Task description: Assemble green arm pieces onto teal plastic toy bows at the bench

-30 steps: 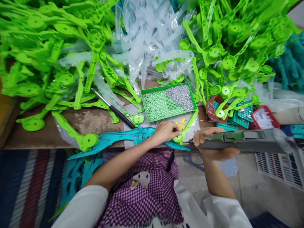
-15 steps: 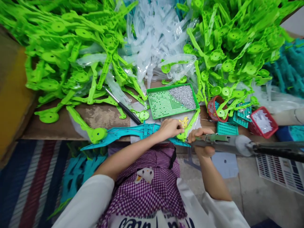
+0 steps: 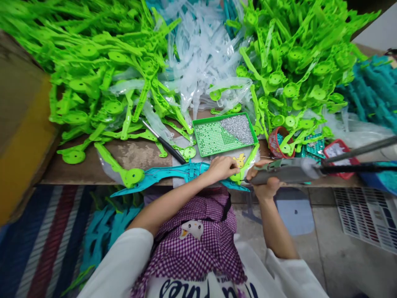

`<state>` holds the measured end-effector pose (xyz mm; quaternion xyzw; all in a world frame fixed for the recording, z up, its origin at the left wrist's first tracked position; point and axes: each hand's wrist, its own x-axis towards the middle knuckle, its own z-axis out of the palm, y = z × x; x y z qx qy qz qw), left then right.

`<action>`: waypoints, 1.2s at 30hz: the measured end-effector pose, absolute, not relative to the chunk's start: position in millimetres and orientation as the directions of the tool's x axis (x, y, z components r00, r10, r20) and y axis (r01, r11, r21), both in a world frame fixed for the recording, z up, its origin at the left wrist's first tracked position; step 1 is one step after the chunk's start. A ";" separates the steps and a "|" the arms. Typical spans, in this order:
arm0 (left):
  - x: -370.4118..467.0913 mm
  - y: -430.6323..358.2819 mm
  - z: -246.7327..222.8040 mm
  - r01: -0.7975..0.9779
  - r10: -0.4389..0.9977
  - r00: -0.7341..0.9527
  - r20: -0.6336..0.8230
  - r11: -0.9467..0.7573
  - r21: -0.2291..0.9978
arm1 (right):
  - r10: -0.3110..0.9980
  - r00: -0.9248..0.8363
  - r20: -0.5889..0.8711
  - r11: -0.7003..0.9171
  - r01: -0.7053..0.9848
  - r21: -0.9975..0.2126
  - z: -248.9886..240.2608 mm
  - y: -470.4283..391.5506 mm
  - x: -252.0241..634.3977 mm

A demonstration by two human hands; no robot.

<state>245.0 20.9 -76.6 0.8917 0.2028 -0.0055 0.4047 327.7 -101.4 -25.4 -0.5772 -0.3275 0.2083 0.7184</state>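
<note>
A long blue bow-shaped plastic part (image 3: 169,171) lies along the table's front edge. My left hand (image 3: 221,167) is closed over its right half, fingers curled beside a green arm (image 3: 249,163) whose round end sits on the blue part. What the fingertips touch is partly hidden. Another green arm (image 3: 132,177) rests at the blue part's left end. My right hand (image 3: 265,184) is wrapped around a grey power screwdriver (image 3: 287,173), held sideways with its front towards the green arm's round end. The tip's contact cannot be made out.
Behind the work stands a green tray (image 3: 200,152) with small metal screws (image 3: 237,128). A black-handled rod (image 3: 170,149) lies left of it. Piles of green arms (image 3: 93,78) and clear plastic pieces (image 3: 201,54) cover the back. Red baskets (image 3: 277,145) stand right; a cardboard box (image 3: 25,124) left.
The power screwdriver's rear has swung up and its body has tilted slightly in my right hand. My left hand stays on the blue part. The whole view has shifted a little.
</note>
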 end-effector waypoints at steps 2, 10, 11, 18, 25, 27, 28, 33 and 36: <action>246.6 22.3 -75.1 0.350 0.320 0.929 -0.186 -0.593 0.726 | 0.606 0.739 0.294 0.256 0.169 -0.952 -4.1 -88.7 327.7; 193.5 43.5 -51.3 0.222 0.341 0.940 0.010 -0.635 0.740 | 0.380 0.800 0.464 0.247 0.396 -0.885 41.0 -36.5 334.9; 183.3 45.7 -48.7 0.242 0.373 0.927 0.024 -0.649 0.721 | 0.432 0.782 0.450 0.214 0.396 -0.893 36.4 -37.2 337.9; 178.2 26.2 -52.4 0.184 0.240 0.971 0.021 -0.795 0.578 | 0.623 0.696 0.357 0.122 0.364 -0.923 20.4 -36.5 339.9; 151.2 39.9 -57.6 0.213 0.403 0.908 0.117 -0.684 0.698 | 0.692 0.603 0.397 0.174 0.395 -0.902 25.1 -8.1 328.3; 131.9 46.1 -55.5 0.241 0.467 0.874 0.131 -0.653 0.718 | 0.728 0.564 0.390 0.177 0.395 -0.902 24.2 -1.2 327.7; 122.3 46.9 -54.1 0.258 0.490 0.862 0.132 -0.647 0.718 | 0.744 0.544 0.388 0.178 0.399 -0.900 23.8 -1.0 327.4; 79.0 32.1 -48.3 0.330 0.586 0.799 0.132 -0.612 0.718 | 0.677 0.573 0.462 0.083 0.564 -0.821 6.7 -53.8 311.0; 64.2 27.1 -44.6 0.395 0.701 0.709 0.082 -0.490 0.777 | 0.759 0.508 0.407 -0.014 0.638 -0.770 -29.8 -105.5 279.1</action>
